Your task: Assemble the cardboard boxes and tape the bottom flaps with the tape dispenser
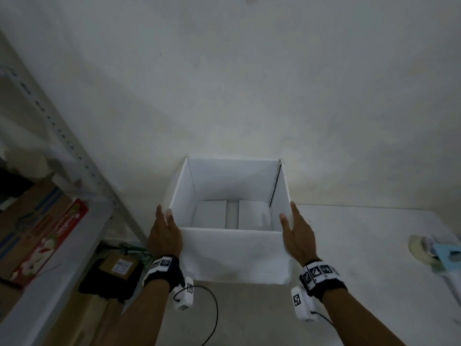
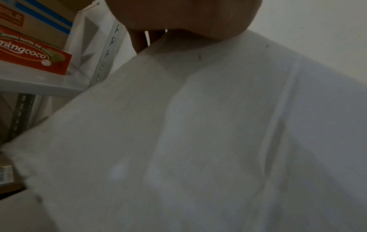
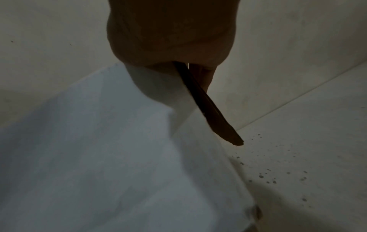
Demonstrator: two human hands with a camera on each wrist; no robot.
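An open-topped white cardboard box [image 1: 234, 253] stands upright in front of me against the wall. Inside, its two bottom flaps [image 1: 209, 213] lie folded in with a gap between them. My left hand [image 1: 164, 216] holds the box's left wall near the front corner, fingers outside and thumb at the rim. My right hand [image 1: 287, 213] holds the right wall the same way. The left wrist view shows the box side [image 2: 198, 141] under my left hand [image 2: 178, 15]. In the right wrist view, the wall's edge [image 3: 208, 106] runs out from my right hand [image 3: 168, 31]. A tape dispenser [image 1: 429, 250] lies at the far right.
A grey metal shelf rack [image 1: 74, 156] stands at the left, holding a red carton [image 1: 50, 240] and brown cartons. Below it sits a black bag with a brown parcel [image 1: 119, 265] on top. A pale wall [image 1: 249, 83] rises right behind the box.
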